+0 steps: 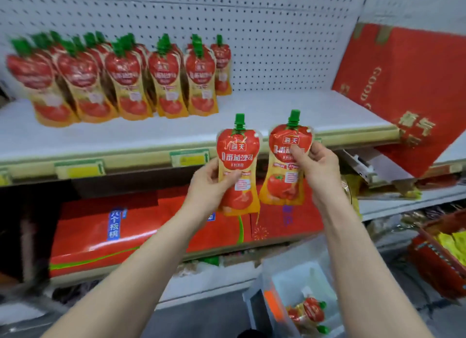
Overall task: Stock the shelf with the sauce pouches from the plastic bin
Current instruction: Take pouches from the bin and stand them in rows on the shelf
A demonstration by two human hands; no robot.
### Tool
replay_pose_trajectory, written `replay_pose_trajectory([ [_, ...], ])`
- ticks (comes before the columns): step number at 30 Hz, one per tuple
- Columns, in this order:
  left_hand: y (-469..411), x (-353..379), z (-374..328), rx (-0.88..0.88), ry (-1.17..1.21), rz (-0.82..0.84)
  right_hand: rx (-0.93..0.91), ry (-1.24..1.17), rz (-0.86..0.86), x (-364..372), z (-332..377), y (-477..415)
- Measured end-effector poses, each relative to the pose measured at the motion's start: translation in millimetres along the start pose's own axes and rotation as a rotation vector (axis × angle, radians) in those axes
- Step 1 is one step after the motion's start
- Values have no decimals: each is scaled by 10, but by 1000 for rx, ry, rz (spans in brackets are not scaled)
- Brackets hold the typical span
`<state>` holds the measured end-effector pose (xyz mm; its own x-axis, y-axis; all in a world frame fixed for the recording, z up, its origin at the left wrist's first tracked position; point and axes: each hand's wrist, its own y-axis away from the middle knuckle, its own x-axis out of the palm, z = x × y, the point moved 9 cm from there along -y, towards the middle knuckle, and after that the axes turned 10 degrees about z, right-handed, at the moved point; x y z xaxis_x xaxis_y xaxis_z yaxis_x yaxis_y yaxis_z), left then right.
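Observation:
My left hand (210, 184) grips a red and yellow sauce pouch (238, 158) with a green cap, held upright in front of the shelf edge. My right hand (319, 165) holds a second, matching pouch (286, 161) just to its right. On the white shelf (290, 111), several rows of the same pouches (128, 78) stand upright on the left half. The clear plastic bin (300, 279) sits on the floor at the lower right, with a few pouches (311, 312) lying inside it.
A large red gift box (403, 85) leans on the shelf's right end. White pegboard (252, 35) backs the shelf. Yellow price tags (189, 158) line its front edge. Red boxes (126, 232) fill the lower shelf. A red basket (443, 252) with goods is at the right.

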<state>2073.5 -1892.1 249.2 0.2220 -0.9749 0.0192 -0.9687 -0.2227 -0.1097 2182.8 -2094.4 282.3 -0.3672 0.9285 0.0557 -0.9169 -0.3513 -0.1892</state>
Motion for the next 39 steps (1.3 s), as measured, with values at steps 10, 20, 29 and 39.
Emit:
replay_pose_trajectory([
  [10, -768, -854, -814, 218, 90, -206, -64, 106, 191, 665, 858, -1172],
  [20, -1580, -1141, -641, 202, 64, -303, 100, 135, 215, 920, 245, -2756],
  [29, -1988, -1200, -451, 144, 47, -301, 157, 71, 174, 1225, -211, -3767],
  [39, -2074, -1164, -355, 126, 58, -274, 110, 99, 191, 1476, -329, -4208],
])
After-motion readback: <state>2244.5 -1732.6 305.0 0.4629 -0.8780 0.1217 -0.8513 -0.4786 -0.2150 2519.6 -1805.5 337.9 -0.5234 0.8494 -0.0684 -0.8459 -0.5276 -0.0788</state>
